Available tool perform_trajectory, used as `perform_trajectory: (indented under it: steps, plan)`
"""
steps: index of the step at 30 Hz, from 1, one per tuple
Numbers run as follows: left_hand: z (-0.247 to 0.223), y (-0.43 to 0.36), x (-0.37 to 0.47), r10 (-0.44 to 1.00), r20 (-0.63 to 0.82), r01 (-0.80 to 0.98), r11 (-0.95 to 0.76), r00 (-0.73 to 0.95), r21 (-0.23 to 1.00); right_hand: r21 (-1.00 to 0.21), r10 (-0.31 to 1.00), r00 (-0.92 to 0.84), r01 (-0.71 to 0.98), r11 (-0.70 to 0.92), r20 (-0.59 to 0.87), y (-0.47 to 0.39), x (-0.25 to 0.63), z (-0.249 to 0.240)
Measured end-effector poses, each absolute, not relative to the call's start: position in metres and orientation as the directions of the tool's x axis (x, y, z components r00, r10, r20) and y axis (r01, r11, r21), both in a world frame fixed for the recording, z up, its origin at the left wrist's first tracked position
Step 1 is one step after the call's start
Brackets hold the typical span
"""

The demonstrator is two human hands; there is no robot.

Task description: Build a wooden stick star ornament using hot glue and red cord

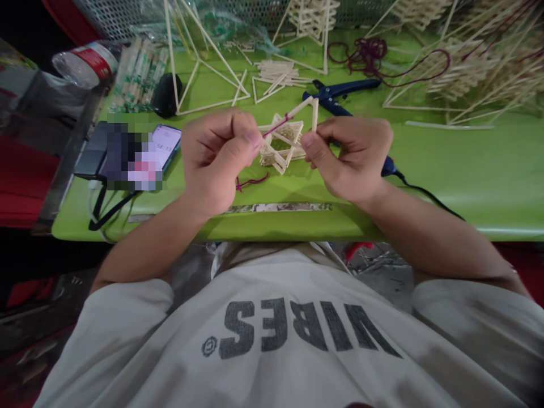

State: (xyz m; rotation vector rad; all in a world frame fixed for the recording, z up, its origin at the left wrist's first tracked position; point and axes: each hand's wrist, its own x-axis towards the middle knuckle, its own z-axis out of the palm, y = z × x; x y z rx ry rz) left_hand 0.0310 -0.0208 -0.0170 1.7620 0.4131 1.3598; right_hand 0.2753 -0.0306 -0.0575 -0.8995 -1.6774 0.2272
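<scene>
Purple string (271,131) runs from the pinched fingertips of my left hand (221,156) up to a slim wooden stick frame. Around one stick of this frame (315,113) the string is wound or knotted. My right hand (351,156) grips the frame's lower end between thumb and finger, its fingers curled. Below and between my hands lies a star-shaped stack of pale sticks (283,164), partly hidden by the held frame. A loose purple string end (255,180) shows beside my left hand.
Blue-handled cutters (352,88) lie behind my right hand, near tangled purple cord (368,56). Stick frames (212,105) and woven stick pieces (463,79) stand farther back. A phone (168,141), a black mouse-like object (167,95) and a plastic bottle (85,63) are left.
</scene>
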Motion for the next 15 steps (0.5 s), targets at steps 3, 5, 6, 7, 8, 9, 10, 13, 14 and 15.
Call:
perform_trajectory:
  steps: [3, 5, 6, 7, 8, 9, 10, 13, 14, 15]
  plan:
    - [-0.01, -0.029, 0.021, 0.71, 0.606, -0.228, -0.564, 0.358, 0.794, -0.588, 0.673, -0.037, 0.455, 0.669, 0.738, -0.032, 0.275, -0.056]
    - [-0.01, -0.029, 0.018, 0.72, 0.593, -0.244, -0.541, 0.361, 0.805, -0.593, 0.675, -0.035, 0.447, 0.67, 0.737, -0.032, 0.275, -0.055]
    - [-0.01, -0.028, 0.018, 0.723, 0.598, -0.263, -0.538, 0.345, 0.801, -0.594, 0.674, -0.035, 0.44, 0.673, 0.738, -0.032, 0.274, -0.055]
    - [-0.011, -0.026, 0.018, 0.733, 0.594, -0.266, -0.531, 0.331, 0.804, -0.594, 0.672, -0.034, 0.435, 0.676, 0.74, -0.032, 0.275, -0.055]
    - [-0.012, -0.023, 0.019, 0.743, 0.594, -0.262, -0.534, 0.309, 0.804, -0.593, 0.671, -0.036, 0.433, 0.679, 0.741, -0.031, 0.275, -0.055]
    - [-0.013, -0.021, 0.022, 0.747, 0.601, -0.251, -0.547, 0.284, 0.799, -0.593, 0.672, -0.038, 0.433, 0.679, 0.74, -0.031, 0.275, -0.056]
    - [-0.013, -0.018, 0.025, 0.746, 0.611, -0.231, -0.566, 0.265, 0.791, -0.592, 0.67, -0.038, 0.433, 0.68, 0.741, -0.031, 0.275, -0.056]
    - [-0.016, -0.013, 0.042, 0.706, 0.644, -0.165, -0.626, 0.293, 0.762, -0.591, 0.664, -0.031, 0.426, 0.685, 0.747, -0.031, 0.275, -0.057]
    - [-0.017, -0.013, 0.048, 0.691, 0.646, -0.149, -0.637, 0.324, 0.756, -0.594, 0.664, -0.025, 0.423, 0.684, 0.747, -0.032, 0.275, -0.057]
    - [-0.018, -0.013, 0.055, 0.678, 0.645, -0.137, -0.645, 0.352, 0.752, -0.599, 0.667, -0.02, 0.422, 0.681, 0.744, -0.032, 0.275, -0.057]
